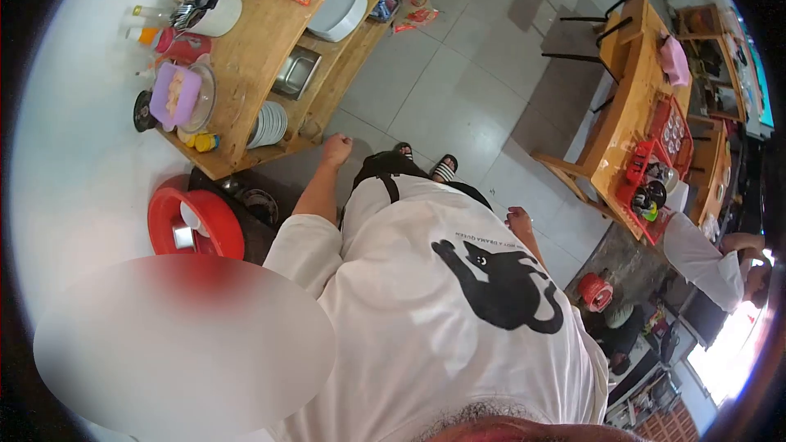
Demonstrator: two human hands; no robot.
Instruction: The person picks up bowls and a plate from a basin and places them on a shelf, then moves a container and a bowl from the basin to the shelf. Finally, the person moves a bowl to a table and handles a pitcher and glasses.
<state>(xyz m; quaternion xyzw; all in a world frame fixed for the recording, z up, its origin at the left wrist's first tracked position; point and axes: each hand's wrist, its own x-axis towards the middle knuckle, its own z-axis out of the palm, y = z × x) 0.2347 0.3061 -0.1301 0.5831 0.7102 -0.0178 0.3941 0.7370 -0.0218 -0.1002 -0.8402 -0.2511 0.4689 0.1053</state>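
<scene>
My left hand (336,150) hangs beside my hip, near the end of the wooden shelf unit (270,49). Its fingers are curled closed and no held thing shows. Close to it on the lower shelf stand a stack of white plates (268,124) and a steel pan (297,71). On my other side, my right hand (519,221) hangs low, partly covered by my white shirt (409,278). Its fingers are loosely bent and slightly apart, with nothing visible in them.
A red tub (196,221) stands by the shelf's near end. On the shelf top are a purple container (174,96) and a white utensil holder (217,12). To the right, a wooden table (606,155) bears a red rack (643,168). Another person (696,258) stands beyond it.
</scene>
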